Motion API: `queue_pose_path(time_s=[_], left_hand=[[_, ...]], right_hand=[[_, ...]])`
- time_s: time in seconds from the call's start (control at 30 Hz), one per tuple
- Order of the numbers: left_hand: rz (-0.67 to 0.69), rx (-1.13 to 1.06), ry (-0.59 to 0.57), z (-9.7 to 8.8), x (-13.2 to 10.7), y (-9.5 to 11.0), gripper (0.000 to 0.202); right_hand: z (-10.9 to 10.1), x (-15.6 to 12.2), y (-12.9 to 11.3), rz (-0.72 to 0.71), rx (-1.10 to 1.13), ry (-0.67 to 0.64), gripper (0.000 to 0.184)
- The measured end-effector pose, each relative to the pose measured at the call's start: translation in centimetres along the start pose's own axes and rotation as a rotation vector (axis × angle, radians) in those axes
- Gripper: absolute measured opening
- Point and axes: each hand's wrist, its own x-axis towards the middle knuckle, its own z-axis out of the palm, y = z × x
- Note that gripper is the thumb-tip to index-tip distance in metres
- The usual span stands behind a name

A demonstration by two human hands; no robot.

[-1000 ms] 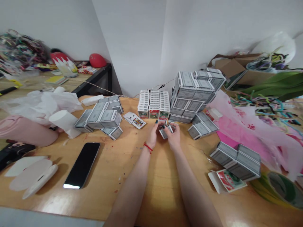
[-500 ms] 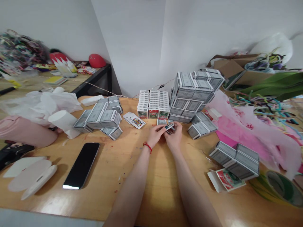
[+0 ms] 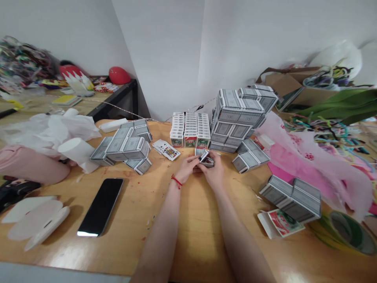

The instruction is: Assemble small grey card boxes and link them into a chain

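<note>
My left hand, a red bracelet at its wrist, is closed with finger and thumb on a playing card. Close beside it, my right hand is wrapped round a small stack of playing cards; its lower part is hidden by fingers. Just behind the hands lies a card box, partly covered. Three rows of upright card boxes stand behind that. Loose face-up playing cards are spread to the left of my hands.
Grey card boxes rise in a tall stack at back right, with a lower stack at left. More boxes sit at right by an opened card box and tape roll. A phone lies front left.
Both hands have shifted slightly left. The card between my left fingers is tilted up and shows more of its white face. The boxes around have stayed put.
</note>
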Motion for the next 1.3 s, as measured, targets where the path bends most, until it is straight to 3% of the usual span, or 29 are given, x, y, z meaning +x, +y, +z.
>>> queue_pose_path(time_s=[0.13,0.27,0.37,0.5,0.83,1.3], left_hand=[[-0.026,-0.104,-0.055,-1.1,-0.6,0.6,0.033],[-0.008,-0.173,-0.142,-1.4,-0.8,1.0,0.031],[-0.007,-0.171,-0.189,-1.4,-1.0,1.2,0.029],[0.012,-0.156,-0.23,-1.3,-1.3,1.2,0.032],[0.016,-0.109,-0.218,-0.7,-1.1,1.7,0.043],[0.033,0.027,-0.144,-0.6,-0.1,0.3,0.054]], right_hand=[[0.1,0.1,0.3,0.002,0.03,-0.066,0.059],[0.2,0.5,1.0,0.047,0.143,-0.045,0.061],[0.0,0.8,1.5,0.114,0.191,0.001,0.056],[-0.3,1.1,1.6,0.206,0.255,-0.038,0.046],[-0.6,1.0,0.4,0.296,0.5,-0.115,0.047],[-0.6,1.0,1.1,0.295,0.576,-0.066,0.044]])
